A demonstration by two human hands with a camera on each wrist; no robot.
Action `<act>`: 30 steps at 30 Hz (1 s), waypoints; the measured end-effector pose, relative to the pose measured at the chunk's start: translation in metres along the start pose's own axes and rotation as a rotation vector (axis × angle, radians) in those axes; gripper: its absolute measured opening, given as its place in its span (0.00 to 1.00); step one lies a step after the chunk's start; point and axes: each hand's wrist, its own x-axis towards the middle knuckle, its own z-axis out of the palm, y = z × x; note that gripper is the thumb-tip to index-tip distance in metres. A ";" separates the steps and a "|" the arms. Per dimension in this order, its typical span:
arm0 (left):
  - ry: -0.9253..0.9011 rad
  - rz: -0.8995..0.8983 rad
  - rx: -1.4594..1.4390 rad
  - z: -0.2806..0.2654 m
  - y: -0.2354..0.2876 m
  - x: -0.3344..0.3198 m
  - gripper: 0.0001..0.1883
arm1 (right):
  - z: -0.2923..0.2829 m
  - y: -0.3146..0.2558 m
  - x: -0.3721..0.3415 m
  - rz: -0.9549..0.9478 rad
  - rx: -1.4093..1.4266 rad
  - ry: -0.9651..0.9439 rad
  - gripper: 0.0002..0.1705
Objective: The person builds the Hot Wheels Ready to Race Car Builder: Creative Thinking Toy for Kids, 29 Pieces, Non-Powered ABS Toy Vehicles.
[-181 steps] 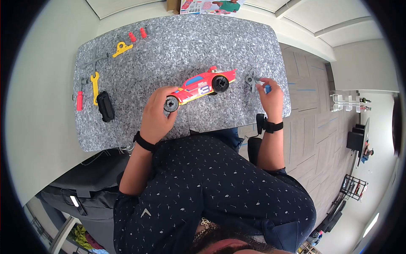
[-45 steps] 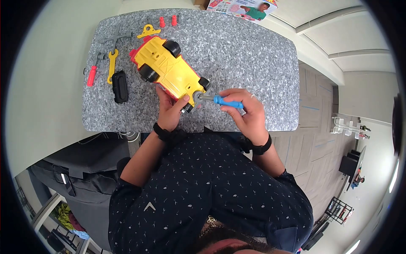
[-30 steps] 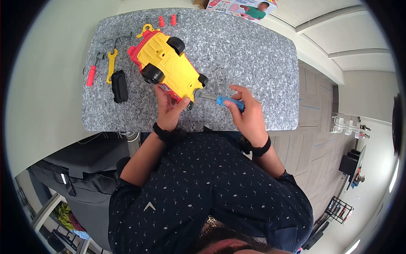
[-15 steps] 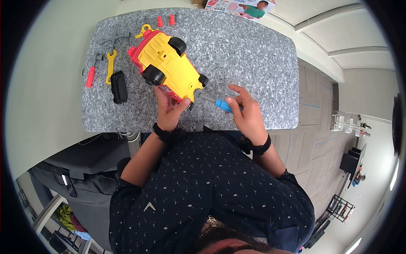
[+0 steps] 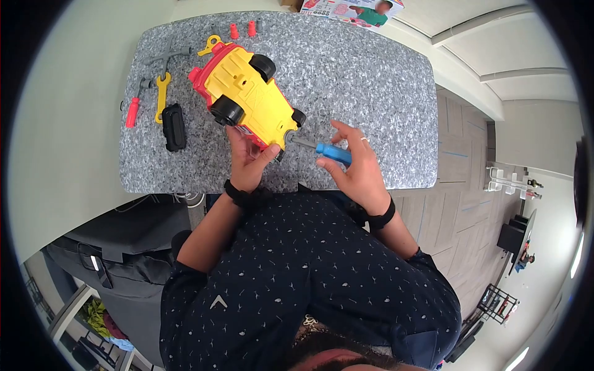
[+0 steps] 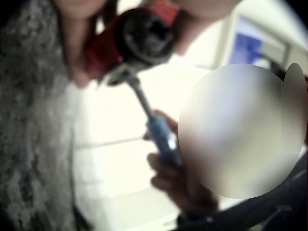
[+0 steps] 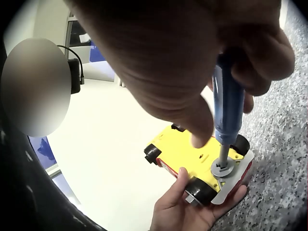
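Note:
Underside up, the red and yellow toy car (image 5: 257, 102) is tilted above the table, its narrow end towards the person. The left hand (image 5: 247, 170) grips that end near a small wheel, thumb on the yellow underside. In the right hand (image 5: 362, 176), curled fingers hold the blue handle of a screwdriver (image 5: 334, 153), with thumb and forefinger spread off it. The right wrist view shows the shaft of the screwdriver (image 7: 227, 106) meeting a round grey piece (image 7: 223, 167) at the car's end. The left wrist view is blurred, with the screwdriver (image 6: 163, 139) below a black wheel (image 6: 147, 36).
On the speckled table (image 5: 359, 74), a yellow wrench (image 5: 162, 98), black case (image 5: 174, 127), red-handled tool (image 5: 132, 112) and grey cross-shaped tool (image 5: 167, 55) lie at the left. Two red pieces (image 5: 234, 31) (image 5: 252, 28) stand at the back, near a printed box (image 5: 352, 11).
Since six seconds ago, the car has been turned underside up and the screwdriver brought to its end. Within the last half second, the right thumb and forefinger have spread away from the handle.

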 end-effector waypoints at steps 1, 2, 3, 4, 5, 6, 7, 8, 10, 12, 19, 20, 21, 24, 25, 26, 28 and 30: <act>0.004 -0.013 0.012 0.000 0.001 0.000 0.58 | 0.001 0.003 -0.001 0.130 0.078 -0.076 0.32; 0.001 -0.006 -0.003 0.001 0.001 0.000 0.57 | 0.002 0.009 -0.003 0.260 0.155 -0.150 0.31; -0.002 0.001 -0.018 0.002 0.002 0.001 0.56 | 0.002 0.012 -0.005 0.390 0.232 -0.223 0.31; -0.004 0.009 -0.033 0.003 0.003 0.001 0.55 | 0.003 0.009 -0.003 0.236 0.151 -0.118 0.28; -0.005 0.005 -0.032 0.003 0.003 0.001 0.55 | 0.006 0.005 -0.001 0.080 0.071 -0.015 0.25; -0.006 0.000 -0.029 0.002 0.002 0.000 0.55 | 0.007 0.004 -0.001 0.038 0.046 -0.004 0.23; -0.009 -0.007 -0.028 0.002 0.002 -0.001 0.55 | 0.008 0.004 -0.001 -0.003 0.020 0.008 0.21; -0.004 -0.003 -0.032 0.001 0.001 -0.002 0.54 | 0.009 0.008 -0.005 0.070 0.048 -0.071 0.20; 0.002 0.010 -0.042 0.000 -0.001 -0.003 0.54 | 0.010 0.010 -0.008 0.140 0.074 -0.138 0.18; 0.029 0.002 -0.036 -0.004 -0.004 -0.004 0.53 | 0.015 0.009 -0.010 0.135 0.073 -0.120 0.16; -0.113 0.059 0.111 -0.015 0.001 -0.006 0.50 | 0.013 0.018 -0.006 0.132 0.166 -0.193 0.16; -0.114 0.066 0.147 -0.015 0.004 -0.004 0.50 | 0.020 0.031 -0.009 0.051 0.183 -0.148 0.16; -0.114 0.071 0.183 -0.014 0.007 -0.004 0.50 | 0.023 0.041 -0.011 -0.028 0.201 -0.104 0.17; -0.087 0.227 0.424 -0.012 0.024 0.007 0.48 | 0.012 0.058 -0.016 0.234 0.326 -0.074 0.18; -0.076 0.305 0.522 -0.009 0.032 0.013 0.48 | 0.010 0.069 -0.018 0.280 0.528 -0.037 0.18; -0.079 0.346 0.653 -0.004 0.043 0.018 0.46 | 0.007 0.081 -0.019 0.326 0.728 0.003 0.18; -0.085 0.429 0.909 0.010 0.069 0.028 0.43 | 0.002 0.089 -0.018 0.360 1.037 0.073 0.19; -0.076 0.467 1.131 0.023 0.080 0.036 0.41 | -0.012 0.077 -0.008 0.331 1.261 0.132 0.22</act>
